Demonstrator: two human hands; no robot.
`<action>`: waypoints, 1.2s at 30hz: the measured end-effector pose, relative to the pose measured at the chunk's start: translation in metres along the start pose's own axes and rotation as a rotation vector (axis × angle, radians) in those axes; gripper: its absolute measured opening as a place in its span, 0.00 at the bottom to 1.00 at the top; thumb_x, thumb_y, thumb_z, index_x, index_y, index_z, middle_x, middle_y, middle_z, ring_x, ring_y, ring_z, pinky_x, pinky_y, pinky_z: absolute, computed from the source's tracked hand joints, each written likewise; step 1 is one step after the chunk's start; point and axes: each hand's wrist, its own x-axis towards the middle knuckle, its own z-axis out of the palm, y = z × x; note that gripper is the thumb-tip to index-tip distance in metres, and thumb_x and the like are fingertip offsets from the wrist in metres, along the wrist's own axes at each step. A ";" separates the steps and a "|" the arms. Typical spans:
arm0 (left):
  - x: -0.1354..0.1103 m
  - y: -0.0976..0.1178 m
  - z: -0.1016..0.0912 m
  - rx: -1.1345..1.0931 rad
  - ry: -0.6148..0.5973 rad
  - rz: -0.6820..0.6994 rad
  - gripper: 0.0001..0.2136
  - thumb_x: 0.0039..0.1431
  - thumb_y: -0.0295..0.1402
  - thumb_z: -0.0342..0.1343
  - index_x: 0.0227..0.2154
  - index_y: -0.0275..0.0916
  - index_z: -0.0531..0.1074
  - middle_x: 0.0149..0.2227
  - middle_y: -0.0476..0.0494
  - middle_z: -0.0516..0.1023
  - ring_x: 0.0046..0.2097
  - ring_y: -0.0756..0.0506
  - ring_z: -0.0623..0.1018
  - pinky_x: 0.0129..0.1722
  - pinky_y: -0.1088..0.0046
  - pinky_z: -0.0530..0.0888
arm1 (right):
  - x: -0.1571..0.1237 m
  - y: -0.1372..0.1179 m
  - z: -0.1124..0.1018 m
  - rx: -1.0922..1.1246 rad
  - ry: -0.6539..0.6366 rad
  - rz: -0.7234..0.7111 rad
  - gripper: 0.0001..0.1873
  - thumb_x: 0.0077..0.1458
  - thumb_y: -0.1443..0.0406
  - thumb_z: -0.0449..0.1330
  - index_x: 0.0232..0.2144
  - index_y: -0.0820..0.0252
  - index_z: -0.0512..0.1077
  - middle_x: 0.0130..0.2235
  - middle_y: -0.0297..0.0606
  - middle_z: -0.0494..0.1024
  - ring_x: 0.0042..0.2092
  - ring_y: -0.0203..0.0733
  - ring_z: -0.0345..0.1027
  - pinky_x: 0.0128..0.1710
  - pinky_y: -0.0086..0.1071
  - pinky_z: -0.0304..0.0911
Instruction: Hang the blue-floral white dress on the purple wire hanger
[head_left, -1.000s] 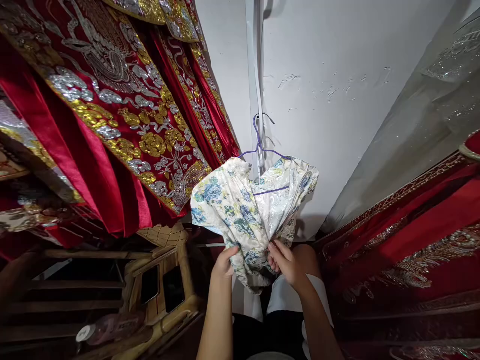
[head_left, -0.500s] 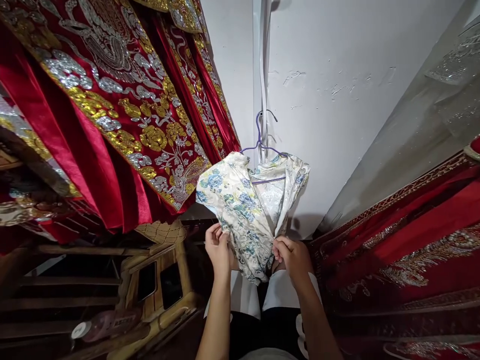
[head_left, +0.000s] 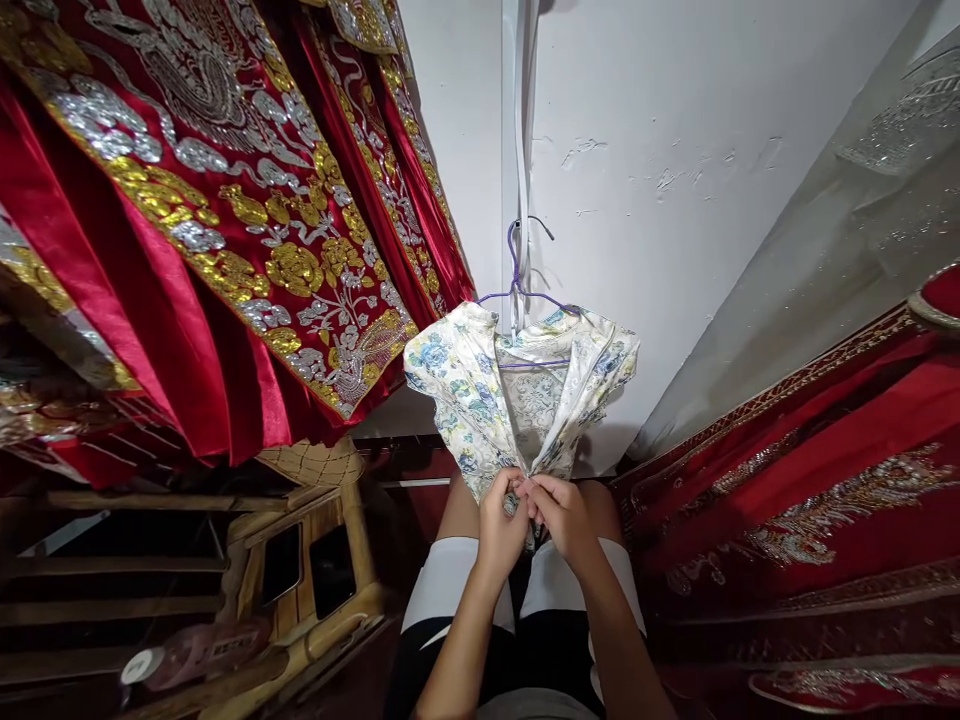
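Observation:
A cream garment with blue flowers (head_left: pixel 480 395) hangs on a purple wire hanger (head_left: pixel 517 290) hooked to a white strip on the wall. My left hand (head_left: pixel 499 530) and my right hand (head_left: pixel 564 515) are side by side at the garment's lower front. Both pinch the two front edges of the cloth where they meet. The fingertips touch each other, and what lies between them is too small to make out.
Red robes with gold and silver embroidery (head_left: pixel 225 220) hang close on the left. More red embroidered cloth (head_left: pixel 810 500) lies on the right under a clear plastic cover (head_left: pixel 847 230). A wooden chair (head_left: pixel 315 570) stands at lower left, with a bottle (head_left: pixel 187 655) near it.
My hands have come together from apart, drawing the garment's two front edges to one point. The bunched cloth now hangs more spread and open on the hanger.

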 end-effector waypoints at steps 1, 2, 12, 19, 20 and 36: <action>0.000 0.001 -0.001 0.004 0.013 -0.005 0.02 0.61 0.29 0.52 0.34 0.40 0.69 0.28 0.51 0.72 0.33 0.48 0.73 0.34 0.75 0.68 | 0.000 -0.001 0.001 0.007 -0.003 -0.007 0.20 0.50 0.48 0.61 0.23 0.59 0.72 0.19 0.32 0.67 0.22 0.36 0.57 0.24 0.31 0.53; -0.001 0.001 -0.002 0.013 0.022 -0.009 0.02 0.61 0.30 0.53 0.34 0.40 0.69 0.28 0.51 0.71 0.33 0.48 0.73 0.33 0.75 0.68 | 0.000 -0.001 0.003 0.015 -0.005 -0.011 0.20 0.50 0.48 0.61 0.23 0.58 0.72 0.19 0.32 0.67 0.22 0.36 0.57 0.23 0.31 0.53; -0.001 -0.001 -0.008 0.028 0.008 0.014 0.07 0.58 0.27 0.53 0.26 0.41 0.63 0.26 0.51 0.69 0.31 0.49 0.70 0.33 0.74 0.67 | 0.004 -0.014 0.012 0.028 0.020 -0.023 0.21 0.52 0.48 0.60 0.24 0.60 0.73 0.15 0.29 0.64 0.18 0.34 0.54 0.21 0.31 0.52; 0.000 0.007 -0.002 -0.025 -0.011 0.069 0.05 0.57 0.25 0.52 0.28 0.40 0.68 0.28 0.49 0.75 0.32 0.47 0.75 0.34 0.73 0.70 | 0.009 -0.037 0.005 -0.009 0.050 -0.096 0.18 0.54 0.52 0.60 0.26 0.59 0.75 0.16 0.29 0.65 0.20 0.36 0.58 0.23 0.31 0.55; 0.000 0.008 -0.002 -0.019 -0.015 0.080 0.05 0.57 0.25 0.52 0.28 0.40 0.69 0.28 0.48 0.75 0.32 0.47 0.75 0.34 0.73 0.70 | 0.011 -0.039 0.005 0.000 0.054 -0.104 0.18 0.54 0.51 0.60 0.26 0.59 0.75 0.16 0.29 0.65 0.20 0.36 0.57 0.23 0.31 0.56; -0.006 0.003 -0.001 0.247 -0.058 0.108 0.05 0.58 0.26 0.49 0.29 0.42 0.63 0.30 0.49 0.69 0.34 0.46 0.72 0.35 0.72 0.67 | 0.039 -0.083 0.007 -0.010 0.118 -0.152 0.18 0.53 0.52 0.60 0.24 0.59 0.76 0.15 0.28 0.64 0.19 0.34 0.54 0.21 0.31 0.51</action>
